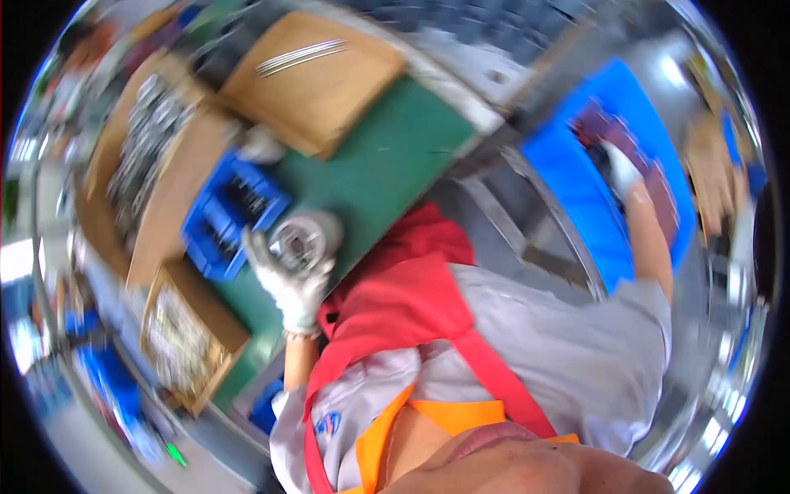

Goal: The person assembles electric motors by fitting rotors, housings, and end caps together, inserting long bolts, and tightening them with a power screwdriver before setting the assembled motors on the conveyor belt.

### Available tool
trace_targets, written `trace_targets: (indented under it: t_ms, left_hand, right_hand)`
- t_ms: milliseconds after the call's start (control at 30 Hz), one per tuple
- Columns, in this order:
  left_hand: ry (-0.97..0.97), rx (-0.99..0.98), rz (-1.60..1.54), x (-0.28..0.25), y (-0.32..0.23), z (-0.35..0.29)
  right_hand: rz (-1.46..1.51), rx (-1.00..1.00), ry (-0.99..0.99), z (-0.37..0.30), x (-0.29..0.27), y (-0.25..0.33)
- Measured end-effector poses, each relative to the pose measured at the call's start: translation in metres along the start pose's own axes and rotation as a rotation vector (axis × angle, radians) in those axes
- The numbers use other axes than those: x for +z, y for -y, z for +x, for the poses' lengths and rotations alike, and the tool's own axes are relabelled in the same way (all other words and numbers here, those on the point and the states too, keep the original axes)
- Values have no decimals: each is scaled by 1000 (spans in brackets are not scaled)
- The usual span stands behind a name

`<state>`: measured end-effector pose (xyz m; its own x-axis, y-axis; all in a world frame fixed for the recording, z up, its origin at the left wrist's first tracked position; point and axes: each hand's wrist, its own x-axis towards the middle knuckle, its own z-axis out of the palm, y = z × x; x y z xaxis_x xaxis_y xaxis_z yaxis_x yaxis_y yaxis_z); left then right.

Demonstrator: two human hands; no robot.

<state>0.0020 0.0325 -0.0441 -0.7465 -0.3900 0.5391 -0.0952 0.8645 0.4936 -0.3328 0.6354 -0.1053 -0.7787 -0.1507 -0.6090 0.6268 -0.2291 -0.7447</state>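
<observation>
A white glove covers my left hand, whose fingers and thumb are spread around the near side of a round metal part with a hollowed face. The part is at the green tabletop's near edge, and blur hides the exact finger contact. Far to the right, my right hand, also gloved in white, reaches down into a blue bin of dark and reddish-brown pieces. Its fingers are smeared and partly hidden among those pieces, so what they hold does not show.
Beside my left hand are blue bins of small dark parts. Open cardboard boxes of metal pieces and pale pieces line the left side. Thin metal rods lie on a brown cardboard sheet. A metal frame separates table and blue bin.
</observation>
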Motion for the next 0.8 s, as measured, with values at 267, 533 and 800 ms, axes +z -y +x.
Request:
trace_targets:
  t_ms: [267,533,800]
  left_hand:
    - [32,394,-371,-23,-53,8]
    - [417,247,-850,24,-90,21]
    - [598,-265,-1452,90,-150,54]
  right_hand:
    - [-165,-52,-134,24,-6,22]
    - [120,-238,-49,-65,77,44]
    - [-561,-336,336,-143,238,-46]
